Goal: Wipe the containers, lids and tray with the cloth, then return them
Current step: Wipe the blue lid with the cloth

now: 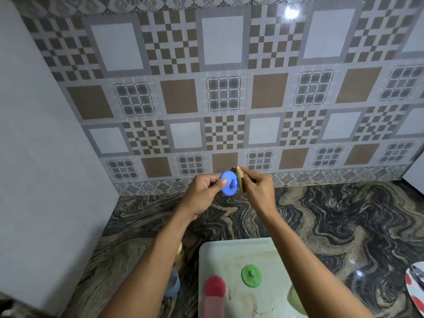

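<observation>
Tiled wall [222, 65], lid [226, 189] knob [233, 182] toward camera

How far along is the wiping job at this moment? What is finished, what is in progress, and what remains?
Nothing can be confirmed as finished. In hand: the left hand pinches the blue lid while the right hand holds the cloth against it. Left: the green lid and the red-lidded container sit on the tray, which shows dirty marks; a blue container stands beside it.

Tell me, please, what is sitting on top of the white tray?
On the tray are a green lid, a red-lidded container and a pale green object, partly covered by the right forearm; the tray's near part is out of frame.
</observation>
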